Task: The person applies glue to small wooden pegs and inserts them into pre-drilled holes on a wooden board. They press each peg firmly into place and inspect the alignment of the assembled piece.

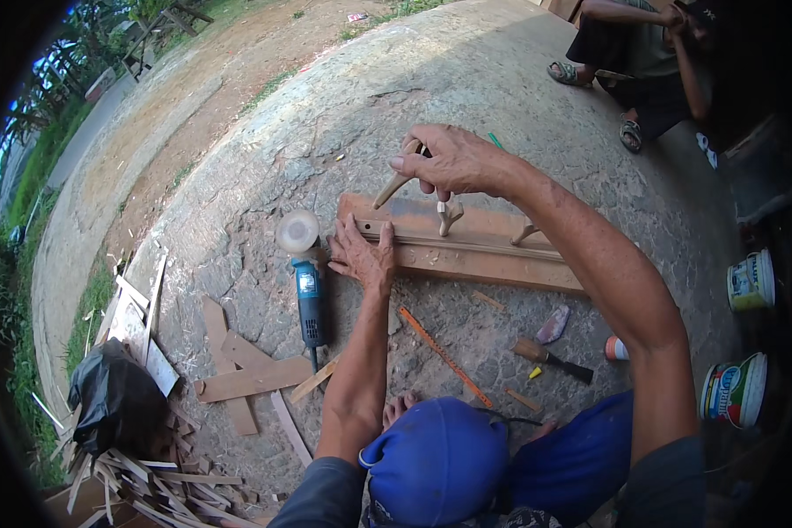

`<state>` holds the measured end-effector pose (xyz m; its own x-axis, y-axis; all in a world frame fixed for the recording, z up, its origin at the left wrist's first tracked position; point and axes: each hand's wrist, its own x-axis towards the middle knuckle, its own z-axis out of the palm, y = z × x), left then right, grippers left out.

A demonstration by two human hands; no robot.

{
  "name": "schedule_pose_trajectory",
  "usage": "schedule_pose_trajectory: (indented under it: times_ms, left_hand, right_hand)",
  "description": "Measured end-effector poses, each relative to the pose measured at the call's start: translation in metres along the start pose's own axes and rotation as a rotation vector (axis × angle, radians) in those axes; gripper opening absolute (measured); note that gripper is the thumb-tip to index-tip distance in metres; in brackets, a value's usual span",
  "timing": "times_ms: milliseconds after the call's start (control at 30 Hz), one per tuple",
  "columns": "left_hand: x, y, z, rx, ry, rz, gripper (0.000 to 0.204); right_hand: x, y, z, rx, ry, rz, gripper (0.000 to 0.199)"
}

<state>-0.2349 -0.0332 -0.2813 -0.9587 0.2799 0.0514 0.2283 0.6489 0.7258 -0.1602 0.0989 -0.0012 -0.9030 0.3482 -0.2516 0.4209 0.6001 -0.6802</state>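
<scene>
A long wooden rail [493, 244] with moulded edges lies along a thick wooden beam [475, 266] on the ground. My left hand [366, 255] rests on the rail's left end, fingers spread, beside a dark round hole. Above that end, my right hand [444, 160] is closed around a curved wooden peg [390, 190], its lower tip pointing down and left near the beam. Whether the tip touches the wood I cannot tell. A carved wooden peg [449, 218] stands up from the rail, and another peg [524, 234] leans farther right, partly behind my right forearm.
A blue angle grinder [310, 295] lies left of my left hand. An orange ruler [444, 356], a chisel [550, 359] and a stone [553, 325] lie nearer me. Wood scraps [251, 377] and a black bag [121, 396] are left; buckets [751, 282] are right. A person [647, 70] sits far right.
</scene>
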Motion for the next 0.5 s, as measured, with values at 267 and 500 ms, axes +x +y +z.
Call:
schedule_pose_trajectory:
  times_ms: [267, 500]
  left_hand:
    - [-0.05, 0.015, -0.036, -0.708, -0.043, 0.238, 0.059]
    - [-0.161, 0.127, -0.056, -1.293, -0.774, 0.237, 0.056]
  right_hand:
    - [-0.134, 0.082, -0.02, 0.536, 0.077, -0.05, 0.036]
    - [-0.215, 0.15, 0.07, 0.925, 0.154, -0.095, 0.044]
